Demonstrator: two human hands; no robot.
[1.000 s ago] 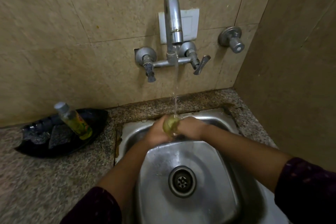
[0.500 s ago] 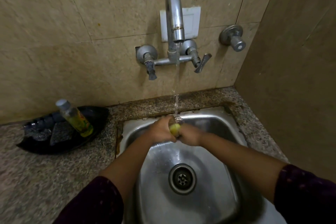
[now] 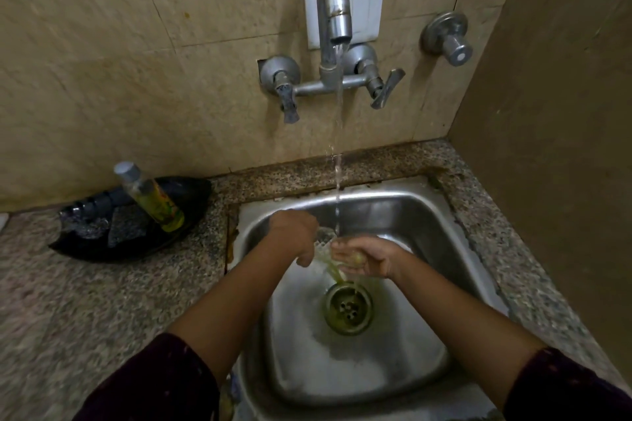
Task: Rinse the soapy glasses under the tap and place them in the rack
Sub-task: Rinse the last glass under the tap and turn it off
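Note:
A clear patterned glass is tipped over the steel sink, just beside the thin water stream falling from the tap. My left hand is closed around the glass from the left. Yellow-green water spills out of it toward the drain. My right hand lies palm up and cupped at the glass's mouth, fingers apart, with the yellowish water running over it. Most of the glass is hidden by my hands. No rack is in view.
A black tray sits on the granite counter left of the sink, holding a leaning bottle of yellow-green liquid and a dark scrub pad. Two tap handles and a separate wall valve stick out of the tiled wall. A brown side wall closes in the right.
The glass was upright under the stream with both hands around it. It has been tipped and lowered, yellowish water is pouring out, and my right hand has opened beneath it.

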